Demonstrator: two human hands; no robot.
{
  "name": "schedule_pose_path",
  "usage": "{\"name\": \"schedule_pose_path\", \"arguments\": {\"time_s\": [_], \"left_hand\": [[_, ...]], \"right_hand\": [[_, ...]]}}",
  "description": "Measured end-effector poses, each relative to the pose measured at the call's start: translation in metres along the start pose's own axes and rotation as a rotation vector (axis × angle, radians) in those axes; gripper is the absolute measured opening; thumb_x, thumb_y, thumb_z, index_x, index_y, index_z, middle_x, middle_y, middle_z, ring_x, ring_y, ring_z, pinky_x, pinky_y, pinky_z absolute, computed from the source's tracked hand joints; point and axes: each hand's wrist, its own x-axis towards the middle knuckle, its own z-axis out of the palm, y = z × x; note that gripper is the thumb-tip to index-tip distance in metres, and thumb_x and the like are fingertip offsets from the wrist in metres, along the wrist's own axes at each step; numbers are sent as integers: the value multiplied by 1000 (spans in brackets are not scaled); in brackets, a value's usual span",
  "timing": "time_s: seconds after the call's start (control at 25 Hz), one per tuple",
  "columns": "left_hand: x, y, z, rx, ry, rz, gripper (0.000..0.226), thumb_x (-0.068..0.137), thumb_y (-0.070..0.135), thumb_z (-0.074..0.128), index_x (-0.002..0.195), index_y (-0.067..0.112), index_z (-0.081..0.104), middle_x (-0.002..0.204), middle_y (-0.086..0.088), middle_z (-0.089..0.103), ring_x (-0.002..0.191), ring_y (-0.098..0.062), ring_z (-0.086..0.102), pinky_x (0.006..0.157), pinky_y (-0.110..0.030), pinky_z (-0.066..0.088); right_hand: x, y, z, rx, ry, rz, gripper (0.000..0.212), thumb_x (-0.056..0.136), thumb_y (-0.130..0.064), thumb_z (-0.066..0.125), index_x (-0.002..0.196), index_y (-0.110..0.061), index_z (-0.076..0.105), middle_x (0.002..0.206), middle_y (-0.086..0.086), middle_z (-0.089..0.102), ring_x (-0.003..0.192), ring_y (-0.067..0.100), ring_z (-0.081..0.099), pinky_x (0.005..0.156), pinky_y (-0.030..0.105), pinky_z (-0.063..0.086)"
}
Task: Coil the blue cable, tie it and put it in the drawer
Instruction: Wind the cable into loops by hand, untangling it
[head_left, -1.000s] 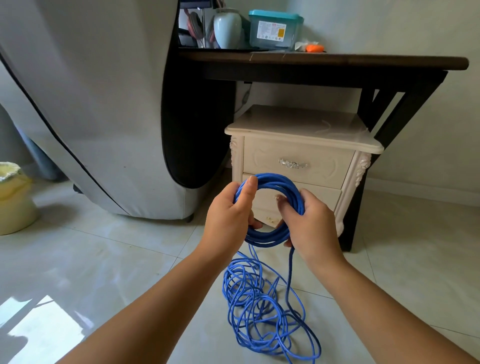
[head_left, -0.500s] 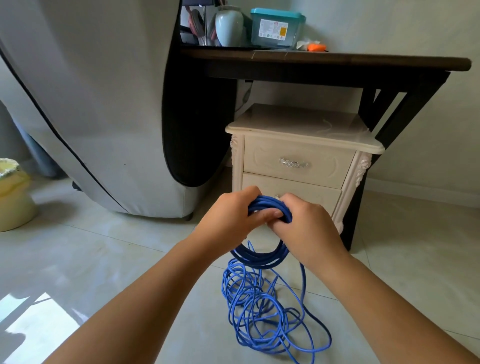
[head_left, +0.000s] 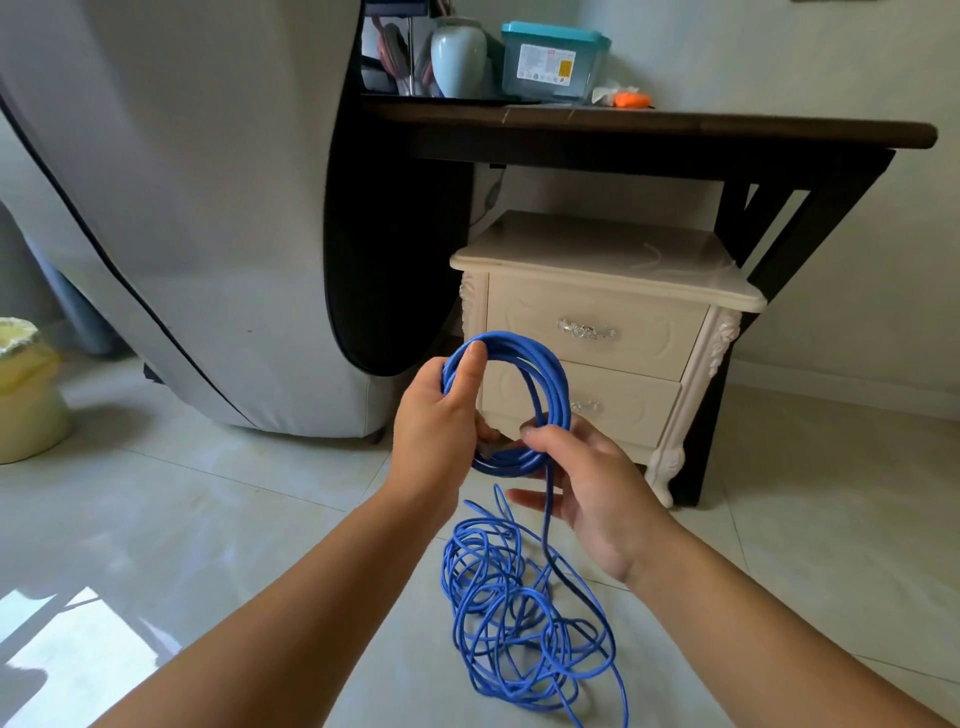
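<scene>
Blue cable (head_left: 519, 344), part coiled: a ring of several turns stands upright in front of the person, and the rest lies as a loose, tangled heap (head_left: 511, 623) on the tiled floor (head_left: 234, 519) at six o'clock below the ring, joined to it by one running strand. Left hand (head_left: 441, 421) grips the ring at its nine o'clock side, fingers curled round the whole bundle and the thumb pressed flat along the turns. Right hand (head_left: 587, 488) sits at the ring's five o'clock, thumb resting against the lowest turns, the other fingers loosely spread; the running strand passes between thumb and fingers and does not appear pinched. Cream nightstand (head_left: 602, 249) stands at twelve to one o'clock beyond the hands, upper drawer (head_left: 639, 338) and lower drawer (head_left: 628, 415) both closed; which one is intended cannot be told. Assessment: coiling is underway, tying and stowing not yet begun. The cable looks light and pliant but springy, with a smooth jacket, so loose turns may slide or fan open. Best hold is across the full bundle, as the left hand has it, with the strand fed through slack right fingers. Risk noted: the heap's crossings may snag or kink if drawn up sharply.
</scene>
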Motion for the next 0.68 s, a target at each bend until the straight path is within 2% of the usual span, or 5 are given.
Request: {"name": "schedule_pose_path", "arguments": {"time_s": [0.24,0.4,0.52,0.6,0.68], "left_hand": [[-14,-12,11,84,-131,-39,32,97,49,50,87,22,63,73,5,66,64,-4,58,61,-18,48],[-6,-10,-5,280,-244,109,34,92,54,54,118,34,64,105,6,70,95,0,63,83,-21,48],[1,-6,-11,460,-350,385,61,84,67,57,138,42,47,127,17,58,117,4,53,97,-15,44],[2,-4,-12,676,-447,514,65,80,74,54,133,37,54,118,16,62,109,2,57,94,-17,46],[2,-3,-11,827,-531,435,64,77,79,52,116,31,64,96,10,68,87,-6,62,81,-29,52]], "right_hand": [[7,-7,-3,-138,211,21,29,94,-30,59,72,-11,62,61,1,67,65,17,63,70,33,50],[7,-22,-13,-435,244,-120,32,97,-32,55,72,-13,63,56,-2,67,52,11,60,59,25,50],[6,-21,-15,-767,121,-185,27,96,-28,54,72,-19,63,59,-1,67,52,9,57,55,23,46],[4,-17,-13,-924,62,-220,22,92,-25,52,72,-20,60,66,4,68,63,21,62,61,33,49],[2,-15,-12,-1027,45,-256,20,89,-23,51,69,-19,53,68,6,63,64,29,56,57,34,43]]}}
